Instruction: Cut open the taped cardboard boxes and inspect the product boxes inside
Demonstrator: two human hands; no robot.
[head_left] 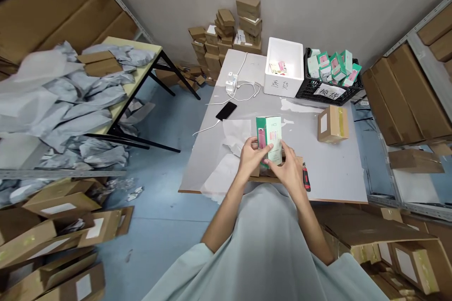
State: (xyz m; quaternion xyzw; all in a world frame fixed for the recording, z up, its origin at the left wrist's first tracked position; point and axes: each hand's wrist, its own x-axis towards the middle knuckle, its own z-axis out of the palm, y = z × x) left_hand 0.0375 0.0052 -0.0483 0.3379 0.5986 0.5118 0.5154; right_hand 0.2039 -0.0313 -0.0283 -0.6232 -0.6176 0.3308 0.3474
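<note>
Between both hands, a green and white product box [273, 131] with pink pictures is held upright, tilted toward me. My left hand [251, 156] wraps its left side, thumb across the front. My right hand [290, 167] grips its right side and lower edge. Directly below lies an open brown cardboard box [263, 179], mostly hidden by the hands and the product box. A red and black utility knife [306, 178] rests just right of my right hand. Crumpled white wrapping paper [222, 174] lies to the left of my left hand.
On the table [332, 169] are a phone [226, 111] with white cables, a white foam bin [282, 85], a black crate [321, 92] of similar green boxes and a taped carton [328, 124]. A side table [148, 51] holds grey parcels; shelves stand right.
</note>
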